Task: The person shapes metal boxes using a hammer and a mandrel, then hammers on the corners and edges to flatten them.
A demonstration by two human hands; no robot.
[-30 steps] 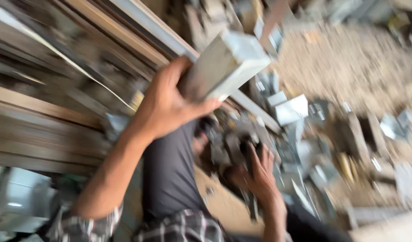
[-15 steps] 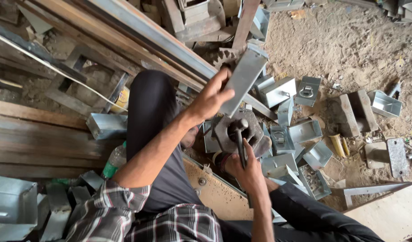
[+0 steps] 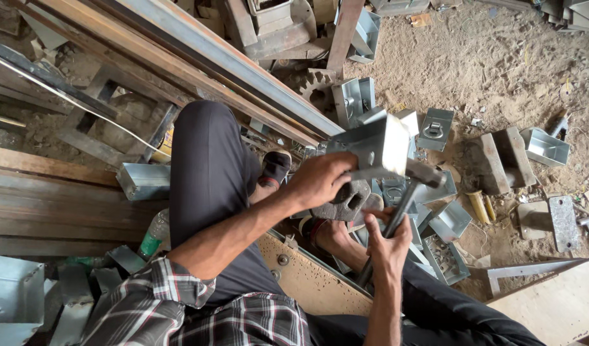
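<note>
Down comes the bracket [image 3: 371, 146], left hand [image 3: 320, 182] gripping it; right hand [image 3: 387, 240] is clutching the hammer [image 3: 403, 198] — best strike squarely, fingers clear.

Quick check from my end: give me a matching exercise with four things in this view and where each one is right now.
Things:
1. metal box section
2. hammer
3. plastic bottle
4. gear wheel

Places:
A. on the ground beside the long steel rails
B. gripped in the right hand
C. by the left thigh, next to the wooden planks
D. held in the left hand

Pairs: 1-D, 2-B, 3-C, 4-A
</note>
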